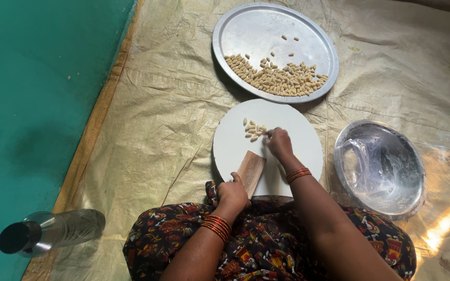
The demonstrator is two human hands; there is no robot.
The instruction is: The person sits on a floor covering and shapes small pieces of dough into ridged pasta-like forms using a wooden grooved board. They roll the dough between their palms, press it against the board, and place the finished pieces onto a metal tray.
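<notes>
A round white board [292, 130] lies in front of me on a golden sheet. My left hand [232, 193] grips the near end of a small ridged wooden paddle [251, 170] that slants on the board's near edge. My right hand [279, 143] rests on the board with its fingertips pinched at a little cluster of pale dough pieces [253, 130]. Beyond the board sits a round steel plate [256, 31] holding several similar shaped pale pieces [277, 77] heaped along its near side.
A steel bowl [380, 167] lined with clear plastic stands to the right of the board. A steel bottle with a dark cap [48, 230] lies at the lower left, by the sheet's edge. Teal floor [32, 78] fills the left. My patterned skirt [266, 244] covers my lap.
</notes>
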